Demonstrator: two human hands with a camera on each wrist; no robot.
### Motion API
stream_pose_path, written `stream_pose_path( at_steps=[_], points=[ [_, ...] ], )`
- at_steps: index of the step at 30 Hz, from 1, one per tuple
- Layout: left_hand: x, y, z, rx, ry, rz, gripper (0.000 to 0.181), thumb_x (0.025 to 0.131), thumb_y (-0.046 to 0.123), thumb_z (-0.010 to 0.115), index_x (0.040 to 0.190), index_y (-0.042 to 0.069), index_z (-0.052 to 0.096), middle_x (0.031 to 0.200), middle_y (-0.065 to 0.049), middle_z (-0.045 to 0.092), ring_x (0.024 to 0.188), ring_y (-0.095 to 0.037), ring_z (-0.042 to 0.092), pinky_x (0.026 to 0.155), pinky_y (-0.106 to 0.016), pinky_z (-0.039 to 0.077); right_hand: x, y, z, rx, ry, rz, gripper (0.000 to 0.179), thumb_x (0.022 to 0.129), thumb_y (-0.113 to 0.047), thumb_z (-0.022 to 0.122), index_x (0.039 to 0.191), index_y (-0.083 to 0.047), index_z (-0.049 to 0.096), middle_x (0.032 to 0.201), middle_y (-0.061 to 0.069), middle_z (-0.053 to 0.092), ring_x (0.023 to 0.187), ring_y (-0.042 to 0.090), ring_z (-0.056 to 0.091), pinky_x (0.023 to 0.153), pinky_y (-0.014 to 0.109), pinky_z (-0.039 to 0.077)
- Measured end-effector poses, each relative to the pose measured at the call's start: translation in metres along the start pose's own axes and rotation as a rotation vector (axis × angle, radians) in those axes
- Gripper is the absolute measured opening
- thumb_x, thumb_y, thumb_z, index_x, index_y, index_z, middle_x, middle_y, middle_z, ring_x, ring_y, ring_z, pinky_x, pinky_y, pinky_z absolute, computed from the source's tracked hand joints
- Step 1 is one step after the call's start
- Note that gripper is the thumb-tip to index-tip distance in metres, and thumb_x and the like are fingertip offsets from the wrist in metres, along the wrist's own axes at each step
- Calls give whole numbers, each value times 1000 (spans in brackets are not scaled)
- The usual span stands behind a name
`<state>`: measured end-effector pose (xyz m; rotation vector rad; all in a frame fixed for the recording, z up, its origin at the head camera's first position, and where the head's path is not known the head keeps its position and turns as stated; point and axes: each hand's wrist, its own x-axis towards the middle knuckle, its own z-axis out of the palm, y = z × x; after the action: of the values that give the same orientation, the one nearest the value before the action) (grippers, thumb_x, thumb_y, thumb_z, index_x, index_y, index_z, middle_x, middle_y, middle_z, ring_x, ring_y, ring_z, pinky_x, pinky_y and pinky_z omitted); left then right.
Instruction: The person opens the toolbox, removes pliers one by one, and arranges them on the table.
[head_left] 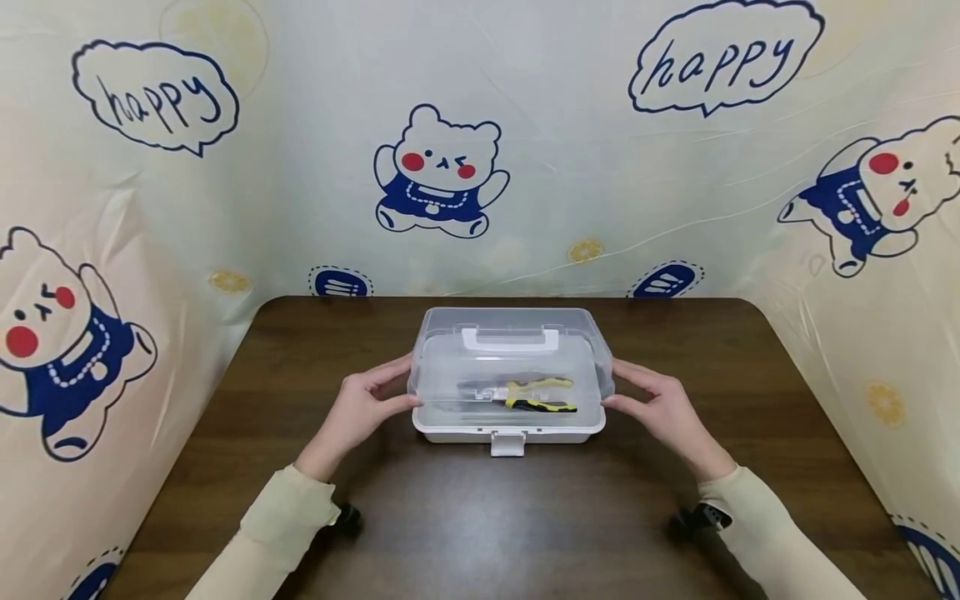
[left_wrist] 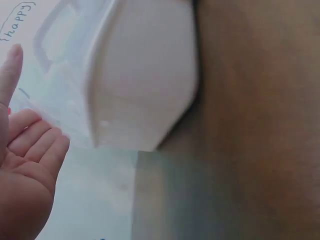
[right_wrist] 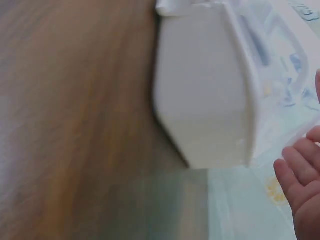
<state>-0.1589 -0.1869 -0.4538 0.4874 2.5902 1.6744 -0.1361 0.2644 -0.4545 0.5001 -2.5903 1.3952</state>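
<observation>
Left hand [head_left: 363, 408], right hand [head_left: 662, 408]: straightish fingers, parted thumbs brace clear lid [head_left: 512, 361] between them; likely lid-shifting step, needing even pressure.

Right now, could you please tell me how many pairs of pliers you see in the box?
1: the pliers lie in the box under its see-through lid, yellow-and-black handles toward the right; others may be hidden inside.

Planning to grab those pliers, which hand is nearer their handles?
Right. The right hand is at the right side of the toolbox, just beyond the yellow-and-black pliers handles; the left hand is at the left side, farther away.
</observation>
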Motion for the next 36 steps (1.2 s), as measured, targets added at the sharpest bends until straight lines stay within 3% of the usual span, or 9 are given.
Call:
stream_pose_path(
  at_steps=[4,9,13,16,18,23,25,30,36],
  points=[
    [12,14,-4,-29,72,-61,51,87,13,86,134,3,70,134,-17,69,119,-32,69,91,-29,58,11,-17,-7,90,20,128,44,92,-14,81,133,-3,71,134,16,69,110,-2,64,87,13,53],
    [28,28,-8,3,169,-89,42,88,24,85,123,2,76,117,-17,76,100,-21,75,80,-18,58,26,-32,-15,80,59,219,41,95,-28,79,129,-4,74,124,14,74,102,3,69,84,15,54],
    [47,35,-11,-4,206,-72,40,92,34,81,116,2,80,110,-15,78,95,-16,76,86,-25,59,40,-38,-19,57,115,259,45,96,-41,75,125,-6,77,117,11,77,104,9,71,91,24,54],
    [59,39,-14,-34,224,-77,46,93,43,79,111,1,81,110,-15,78,93,-21,78,95,-38,58,52,-41,-19,54,163,291,50,96,-50,73,118,-5,79,110,12,79,102,25,72,97,37,53],
    [66,41,-15,-41,244,-89,50,92,47,78,109,0,81,108,-17,78,90,-25,78,99,-44,56,59,-42,-18,63,198,309,51,96,-53,72,114,-5,81,104,14,79,97,29,73,96,39,52],
    [80,40,-15,-87,296,-97,54,94,48,77,105,-5,80,103,-22,77,77,-12,77,87,-37,61,75,-38,-16,107,245,305,51,98,-51,70,110,-2,81,102,16,79,86,16,74,97,38,55],
    [84,35,-14,-140,284,-87,51,97,43,74,108,-7,79,108,-24,76,81,-9,77,84,-32,61,79,-34,-16,121,218,290,53,101,-50,65,117,-2,79,110,18,77,92,16,74,103,44,54],
    [89,19,-9,-229,184,-61,38,104,24,67,131,-3,70,132,-20,69,116,-24,71,93,-30,56,81,-17,-14,183,63,214,52,110,-40,52,147,-5,58,145,16,62,125,29,65,111,51,47],
    [91,-5,1,-243,97,-48,44,106,8,60,150,3,55,147,-19,58,127,-32,63,95,-32,55,82,12,-2,364,-101,128,55,113,-16,45,165,-9,29,169,14,31,150,37,38,103,30,52]
  ],
)
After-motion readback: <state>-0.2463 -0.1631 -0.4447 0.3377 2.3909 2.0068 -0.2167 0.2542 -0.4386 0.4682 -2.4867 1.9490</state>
